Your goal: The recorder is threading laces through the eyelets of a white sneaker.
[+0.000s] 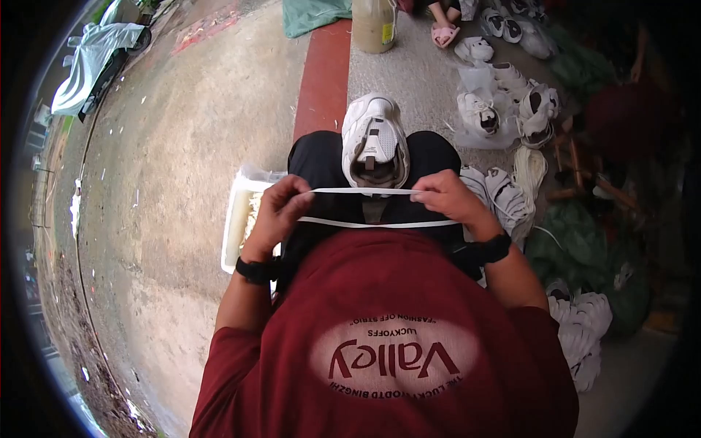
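Observation:
Between my two hands a white shoelace (pixel 365 191) is pulled straight across, just in front of the shoe's heel. My left hand (pixel 276 210) pinches it at one side, and my right hand (pixel 454 197) pinches it at the other. A second white strand (pixel 380 225) runs lower, over my lap; whether it is the same lace I cannot tell. A white and beige sneaker (pixel 374 135) rests between my knees, its toe pointing away from me and its opening toward me. Black bands circle both my wrists.
A white tub (pixel 231 223) with pale pieces inside stands left of my knees. Several white shoes (pixel 504 193), some in clear plastic, lie along the right. Ahead are a cloudy plastic jug (pixel 374 28), a green sheet (pixel 310 16) and another person's pink slipper (pixel 444 33).

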`<state>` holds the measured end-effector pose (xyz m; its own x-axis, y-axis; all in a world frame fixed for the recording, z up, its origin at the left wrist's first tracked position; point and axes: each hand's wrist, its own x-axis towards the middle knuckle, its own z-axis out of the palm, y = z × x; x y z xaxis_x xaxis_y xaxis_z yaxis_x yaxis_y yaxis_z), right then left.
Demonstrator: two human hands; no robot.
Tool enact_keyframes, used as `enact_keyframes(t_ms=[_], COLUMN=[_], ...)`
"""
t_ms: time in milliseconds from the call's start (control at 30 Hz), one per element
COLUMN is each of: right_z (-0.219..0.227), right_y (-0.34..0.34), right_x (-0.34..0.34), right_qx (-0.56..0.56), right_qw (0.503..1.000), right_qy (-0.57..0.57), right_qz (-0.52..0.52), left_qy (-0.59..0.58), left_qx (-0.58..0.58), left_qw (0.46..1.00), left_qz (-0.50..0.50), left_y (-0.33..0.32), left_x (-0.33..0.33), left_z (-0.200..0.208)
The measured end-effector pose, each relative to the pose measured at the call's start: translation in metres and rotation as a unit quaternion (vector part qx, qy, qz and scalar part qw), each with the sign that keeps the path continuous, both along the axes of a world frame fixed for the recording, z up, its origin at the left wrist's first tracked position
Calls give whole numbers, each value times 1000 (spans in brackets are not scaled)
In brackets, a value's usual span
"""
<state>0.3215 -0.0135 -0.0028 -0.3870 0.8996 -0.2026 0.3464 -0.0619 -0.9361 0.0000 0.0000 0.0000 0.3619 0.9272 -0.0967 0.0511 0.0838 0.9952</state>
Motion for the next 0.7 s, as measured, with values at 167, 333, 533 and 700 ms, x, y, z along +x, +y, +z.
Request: enact_keyframes(t_ms=[167,333,533,700], right_z=[33,49,34,54], right_y=[10,17,33,44], right_x=[35,32,2,-52], right_qx=[-28,39,158,194], right_qw=[998,998,984,974], right_qy=[34,-19,-23,-57], right_qz=[-34,34,84,105], left_qy=[118,501,504,69], left_qx=[102,114,167,170], left_qw=[968,797,829,982], left_qz=[198,319,175,-42], left_y=[22,1,16,48], left_x=[-74,-160,-109,59], left_z=[-32,-83,-87,22])
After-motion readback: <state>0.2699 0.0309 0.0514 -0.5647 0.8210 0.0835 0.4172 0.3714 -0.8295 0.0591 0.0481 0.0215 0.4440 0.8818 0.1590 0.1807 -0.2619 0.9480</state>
